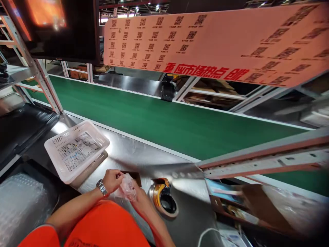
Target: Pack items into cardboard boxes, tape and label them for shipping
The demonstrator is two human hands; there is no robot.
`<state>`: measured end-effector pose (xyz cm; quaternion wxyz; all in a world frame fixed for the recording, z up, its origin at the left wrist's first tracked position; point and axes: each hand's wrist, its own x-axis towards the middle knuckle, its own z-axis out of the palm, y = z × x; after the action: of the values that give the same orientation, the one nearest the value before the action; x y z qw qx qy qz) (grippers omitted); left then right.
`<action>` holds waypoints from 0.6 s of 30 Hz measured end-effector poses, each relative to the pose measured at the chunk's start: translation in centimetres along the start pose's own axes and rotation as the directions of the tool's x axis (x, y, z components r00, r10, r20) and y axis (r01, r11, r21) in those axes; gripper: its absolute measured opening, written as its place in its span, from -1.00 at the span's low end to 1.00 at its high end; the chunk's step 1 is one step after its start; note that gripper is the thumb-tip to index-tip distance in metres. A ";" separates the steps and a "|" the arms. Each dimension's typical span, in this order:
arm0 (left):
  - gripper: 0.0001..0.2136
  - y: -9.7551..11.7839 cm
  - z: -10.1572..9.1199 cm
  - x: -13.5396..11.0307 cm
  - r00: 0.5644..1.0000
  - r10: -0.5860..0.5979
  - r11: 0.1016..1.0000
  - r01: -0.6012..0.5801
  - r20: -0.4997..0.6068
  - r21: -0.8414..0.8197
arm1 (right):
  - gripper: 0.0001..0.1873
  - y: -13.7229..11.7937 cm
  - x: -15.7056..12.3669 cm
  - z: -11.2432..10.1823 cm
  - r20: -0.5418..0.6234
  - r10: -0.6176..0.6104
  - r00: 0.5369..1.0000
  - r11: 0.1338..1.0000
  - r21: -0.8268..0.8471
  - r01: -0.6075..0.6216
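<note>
Holding: bag (128, 188), clear plastic, crumpled, kept between both hands over the near edge of the steel surface (133, 154).
Left hand (112, 180): fingers closed on the bag's upper left; watch (102, 187) at the wrist.
Right hand (140, 199): fingers curled on the bag's lower right, partly hidden behind it.
Card (135, 175): brown, just behind the fingers.
Tape roll (164, 200): flat on the surface, just right of the right fingers.
Basket (77, 147): white, perforated, up and left of the fingers, papers inside.
Belt (180, 123): green, well beyond the fingers.
</note>
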<state>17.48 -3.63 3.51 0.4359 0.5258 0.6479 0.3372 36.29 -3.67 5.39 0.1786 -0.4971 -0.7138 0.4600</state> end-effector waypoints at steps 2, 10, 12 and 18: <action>-0.74 0.1 0.4 -0.2 0.999 0.047 0.999 -0.047 0.018 0.002 | -0.82 0.0 0.2 0.0 0.087 0.048 0.995 0.990 -0.136 -0.036; -0.79 0.2 0.6 0.0 0.999 0.041 0.999 -0.040 0.028 -0.029 | -0.50 2.1 -1.0 -1.3 -0.125 -0.053 0.991 0.993 -0.113 0.039; -0.78 0.5 0.7 -0.1 0.999 0.043 0.998 -0.043 0.022 -0.036 | -0.59 2.6 -1.5 -1.3 -0.234 -0.128 0.964 0.973 -0.220 0.076; -0.77 1.9 2.0 -1.1 0.976 0.214 0.977 -0.213 0.047 -0.009 | -0.74 4.7 -0.4 0.6 -0.302 -0.251 0.920 0.915 -0.385 0.123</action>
<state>20.13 -4.37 4.66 0.4138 0.5994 0.5763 0.3707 38.57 -3.88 1.28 0.2510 -0.5224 -0.7879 0.2082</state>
